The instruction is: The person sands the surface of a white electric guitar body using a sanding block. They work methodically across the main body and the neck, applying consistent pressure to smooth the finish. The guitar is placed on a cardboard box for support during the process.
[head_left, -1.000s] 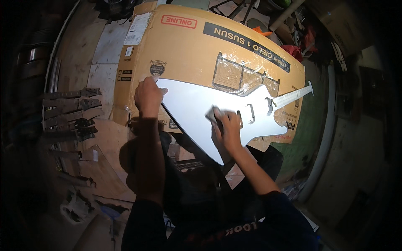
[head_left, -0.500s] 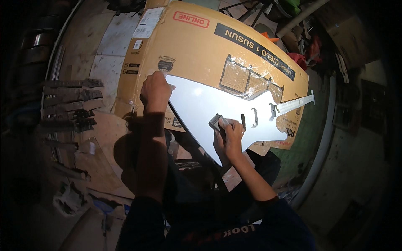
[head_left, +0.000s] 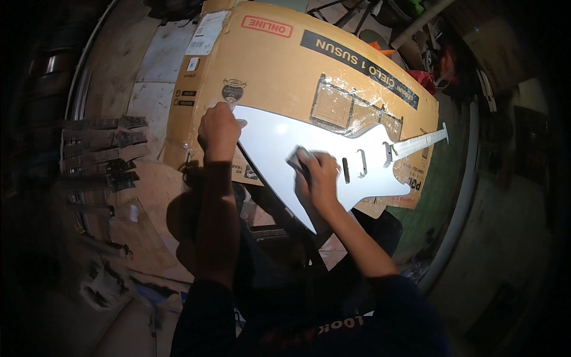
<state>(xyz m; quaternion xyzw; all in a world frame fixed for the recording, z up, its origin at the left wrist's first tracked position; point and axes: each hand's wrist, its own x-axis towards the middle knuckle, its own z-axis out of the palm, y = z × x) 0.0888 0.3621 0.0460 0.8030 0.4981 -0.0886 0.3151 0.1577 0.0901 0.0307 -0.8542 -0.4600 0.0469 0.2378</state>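
Note:
A white electric guitar body with angular points lies flat, its pale neck pointing right. Dark pickup slots are cut in its face. My left hand is closed on the far left corner of the body, thumb on top. In my right hand is a small dark grey sanding block, pressed on the white face left of the slots. Motion blurs the block and fingertips a little. The near tip of the body reaches toward my lap.
Under the guitar lies a large printed cardboard box. Several dark guitar necks are lined up at the left. A long pale pipe runs along the right side. Red cloth-like clutter sits at the back right.
My right hand has slid the sanding block a short way left and away from me over the guitar body. My left hand keeps its hold on the corner.

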